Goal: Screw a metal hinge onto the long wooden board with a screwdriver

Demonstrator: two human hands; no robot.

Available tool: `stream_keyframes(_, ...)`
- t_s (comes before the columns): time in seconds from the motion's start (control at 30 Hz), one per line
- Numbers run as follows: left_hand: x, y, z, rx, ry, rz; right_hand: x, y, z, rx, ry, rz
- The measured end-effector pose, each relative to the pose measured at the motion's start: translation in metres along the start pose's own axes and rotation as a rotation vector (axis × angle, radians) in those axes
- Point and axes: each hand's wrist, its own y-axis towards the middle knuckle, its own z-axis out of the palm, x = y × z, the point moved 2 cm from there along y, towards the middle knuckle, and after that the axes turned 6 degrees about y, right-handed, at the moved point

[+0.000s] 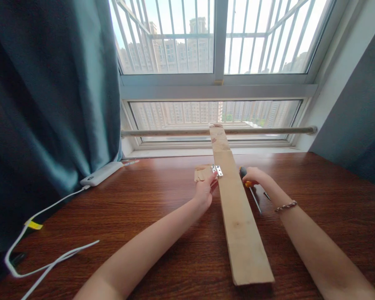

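A long pale wooden board point(237, 212) runs away from me across the table towards the window. My left hand point(204, 192) is closed at the board's left edge, its thumb pressing a silver metal hinge point(218, 171) that lies on the edge. Just left of the hinge is a small, rough piece of wood point(201, 173), partly hidden by my fingers. On the board's right side, my right hand point(255, 176) grips the black and orange handle of a screwdriver point(255, 201), whose shaft points back towards me. Beside the shaft lies a small dark thin item point(266, 196), too small to name.
The brown wooden table point(162, 183) reaches the window sill. A metal rail point(171, 133) crosses before the window, near the board's far end. On the left lie a white power bank point(102, 173) and a white cable point(58, 205), below a dark curtain point(53, 91).
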Motion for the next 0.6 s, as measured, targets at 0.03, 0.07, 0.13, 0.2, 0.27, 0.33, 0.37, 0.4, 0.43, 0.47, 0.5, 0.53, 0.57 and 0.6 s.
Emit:
stream_keyframes(0.03,0.000,0.000,0.000,0.002,0.005,0.001,0.000,0.000,-0.002,0.022,0.020,0.003)
stream_keyframes(0.07,0.000,0.001,0.000,0.001,0.007,0.004,-0.001,0.000,-0.006,0.037,0.043,0.000)
stream_keyframes(0.13,0.001,0.002,-0.001,-0.003,0.006,0.011,-0.005,-0.002,-0.023,0.039,0.084,-0.019)
stream_keyframes(0.2,0.001,0.002,-0.001,-0.012,0.005,0.018,-0.011,-0.008,-0.048,-0.007,0.171,-0.060)
stream_keyframes(0.27,0.001,0.002,-0.002,-0.017,0.002,0.020,-0.012,-0.018,-0.072,-0.087,0.435,-0.164)
stream_keyframes(0.33,0.001,0.001,-0.001,-0.019,-0.003,0.019,-0.005,-0.034,-0.091,-0.141,0.825,-0.352)
stream_keyframes(0.37,0.001,0.001,-0.001,-0.017,-0.005,0.017,0.000,-0.043,-0.096,-0.174,1.003,-0.445)
stream_keyframes(0.4,0.000,0.000,-0.001,-0.015,-0.005,0.015,0.007,-0.051,-0.099,-0.212,1.143,-0.522)
stream_keyframes(0.43,0.000,0.000,-0.001,-0.014,-0.006,0.013,0.015,-0.059,-0.099,-0.246,1.247,-0.584)
stream_keyframes(0.47,0.000,0.000,-0.001,-0.013,-0.007,0.012,0.023,-0.065,-0.096,-0.270,1.315,-0.628)
stream_keyframes(0.5,-0.001,0.000,-0.001,-0.011,-0.008,0.011,0.031,-0.070,-0.091,-0.277,1.354,-0.658)
stream_keyframes(0.53,-0.001,0.001,-0.001,-0.009,-0.009,0.011,0.038,-0.073,-0.086,-0.276,1.372,-0.677)
stream_keyframes(0.57,0.000,0.001,-0.001,-0.009,-0.009,0.013,0.044,-0.075,-0.080,-0.277,1.381,-0.689)
stream_keyframes(0.6,0.000,0.001,-0.001,-0.007,-0.007,0.012,0.048,-0.074,-0.075,-0.285,1.385,-0.698)
